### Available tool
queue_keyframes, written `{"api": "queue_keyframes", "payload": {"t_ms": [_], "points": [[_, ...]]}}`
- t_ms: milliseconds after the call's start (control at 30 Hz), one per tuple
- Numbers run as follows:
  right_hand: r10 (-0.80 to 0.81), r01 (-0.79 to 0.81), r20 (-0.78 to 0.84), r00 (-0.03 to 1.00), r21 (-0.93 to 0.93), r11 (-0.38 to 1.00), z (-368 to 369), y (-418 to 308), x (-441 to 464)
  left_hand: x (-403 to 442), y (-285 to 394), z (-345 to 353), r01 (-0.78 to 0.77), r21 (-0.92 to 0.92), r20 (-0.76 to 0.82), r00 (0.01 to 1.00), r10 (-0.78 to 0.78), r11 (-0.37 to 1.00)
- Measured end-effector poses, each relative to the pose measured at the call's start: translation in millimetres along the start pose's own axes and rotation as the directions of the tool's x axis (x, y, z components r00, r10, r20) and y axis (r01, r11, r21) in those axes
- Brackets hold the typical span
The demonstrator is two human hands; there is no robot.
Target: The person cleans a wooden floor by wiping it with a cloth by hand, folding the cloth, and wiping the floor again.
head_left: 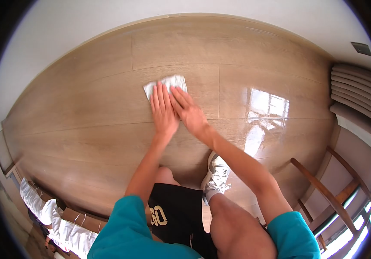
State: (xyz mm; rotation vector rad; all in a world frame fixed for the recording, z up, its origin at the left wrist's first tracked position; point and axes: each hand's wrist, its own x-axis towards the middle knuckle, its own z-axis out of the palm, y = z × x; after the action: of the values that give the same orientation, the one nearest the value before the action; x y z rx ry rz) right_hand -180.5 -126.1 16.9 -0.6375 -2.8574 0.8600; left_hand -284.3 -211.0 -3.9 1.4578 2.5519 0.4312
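A white cloth (177,80) lies on the brown wood-look floor (107,95), its upper edge and corners showing past my fingertips. My left hand (164,110) rests flat on the cloth's left part, its fingers stretched out and pointing up the view. Beside it, my right hand (189,110) presses on the cloth's right part with its fingers extended toward the upper left. The two hands touch or overlap near the index fingers. Neither hand grasps the cloth; both lie over it, hiding its lower part.
A white shoe (218,172) is on the floor below my right forearm. A wooden chair (328,194) stands at the lower right, a gathered curtain (358,93) above it. White fabric items (75,233) lie at the lower left. A wall (86,21) bounds the floor.
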Motion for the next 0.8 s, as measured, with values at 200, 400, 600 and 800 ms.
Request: {"api": "queue_keyframes", "payload": {"t_ms": [200, 400, 600, 800], "points": [[0.003, -0.04, 0.2, 0.98, 0.182, 0.982, -11, -42, -128, -145, 38, -7, 0.119, -0.05, 0.314, 0.944, -0.097, 0.992], [-0.042, 0.028, 0.116, 0.992, 0.12, 0.992, -7, -26, -84, -100, 24, -3, 0.092, -0.031, 0.223, 0.971, -0.083, 0.995], [-0.034, 0.033, -0.002, 0.999, -0.169, 0.985, -5, 15, 62, 58, -32, 0, -0.052, 0.064, 0.032, 0.998, 0.05, 0.997], [-0.014, 0.01, -0.018, 1.0, -0.194, 0.981, -6, 17, 64, 67, -17, 2, 0.059, -0.007, 0.015, 0.998, -0.059, 0.998]]}}
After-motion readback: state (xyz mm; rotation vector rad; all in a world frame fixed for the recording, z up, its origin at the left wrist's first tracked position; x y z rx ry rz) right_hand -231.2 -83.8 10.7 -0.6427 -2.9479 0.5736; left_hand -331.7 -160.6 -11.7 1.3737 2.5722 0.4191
